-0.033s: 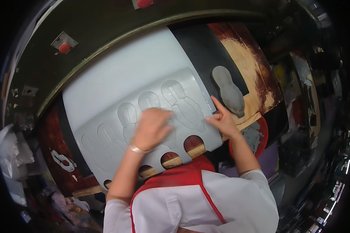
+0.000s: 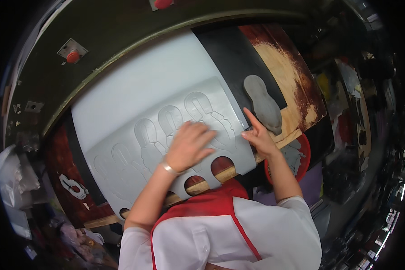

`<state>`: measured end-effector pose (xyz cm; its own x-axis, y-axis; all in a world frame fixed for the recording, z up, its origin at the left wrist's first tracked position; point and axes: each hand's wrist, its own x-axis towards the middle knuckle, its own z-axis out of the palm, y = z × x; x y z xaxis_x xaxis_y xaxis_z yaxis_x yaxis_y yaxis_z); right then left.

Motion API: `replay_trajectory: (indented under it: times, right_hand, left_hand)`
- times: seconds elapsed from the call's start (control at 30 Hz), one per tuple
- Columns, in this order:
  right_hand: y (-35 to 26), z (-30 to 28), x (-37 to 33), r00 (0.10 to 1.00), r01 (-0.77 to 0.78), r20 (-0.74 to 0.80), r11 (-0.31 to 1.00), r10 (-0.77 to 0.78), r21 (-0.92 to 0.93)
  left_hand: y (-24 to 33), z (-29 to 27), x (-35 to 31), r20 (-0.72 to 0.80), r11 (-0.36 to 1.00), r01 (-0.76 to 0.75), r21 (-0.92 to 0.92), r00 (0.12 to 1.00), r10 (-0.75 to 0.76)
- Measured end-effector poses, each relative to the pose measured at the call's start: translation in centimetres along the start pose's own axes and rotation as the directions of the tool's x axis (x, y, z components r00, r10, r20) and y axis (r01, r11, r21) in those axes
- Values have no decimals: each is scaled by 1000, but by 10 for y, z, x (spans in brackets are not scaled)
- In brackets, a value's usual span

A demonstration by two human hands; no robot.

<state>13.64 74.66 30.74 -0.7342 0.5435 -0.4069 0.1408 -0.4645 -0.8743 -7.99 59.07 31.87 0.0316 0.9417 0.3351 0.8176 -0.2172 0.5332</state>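
A grey sheet (image 2: 117, 139) with several upper-shaped pieces cut into its surface lies over a white board (image 2: 144, 76). My left hand (image 2: 191, 146) is spread palm down over the cut shapes in the middle of the sheet, its fingers apart, and it hides some of their outlines. At the sheet's right edge is my right hand (image 2: 262, 140), index finger stretched forward and thumb apart from it, resting on or just over the edge. Neither hand shows anything held. Beyond the right hand a grey sole-shaped block (image 2: 263, 104) lies partly on a black strip (image 2: 236, 51).
Round holes pierce the sheet's near edge, close to my red apron (image 2: 211, 202). A red basin (image 2: 308, 155) with grey scraps stands at the right. A white ring-shaped scrap (image 2: 73, 186) lies on the left. A red push button (image 2: 73, 56) sits on the dark green machine wall (image 2: 108, 33).
My left hand has shifted to the right across the sheet, and its fingers are now more spread. The right hand stays nearly in place at the sheet's edge.
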Motion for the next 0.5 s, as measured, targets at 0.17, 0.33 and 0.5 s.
replay_trajectory:
  times: [0.17, 0.33, 0.5]
  right_hand:
    - [23, -20, 5, 919, -112, 382, 860, -101, 497]
    - [32, -13, -6, 946, -33, 286, 834, -151, 550]
    - [17, -4, -25, 866, 253, -181, 721, -467, -645]
  left_hand:
    - [7, 49, 20, 90, 998, -50, -26, 995, 52]
    - [-4, 53, 18, 23, 978, 29, -206, 999, -25]
    - [-26, -30, 33, -540, 728, 578, -369, 503, -674]
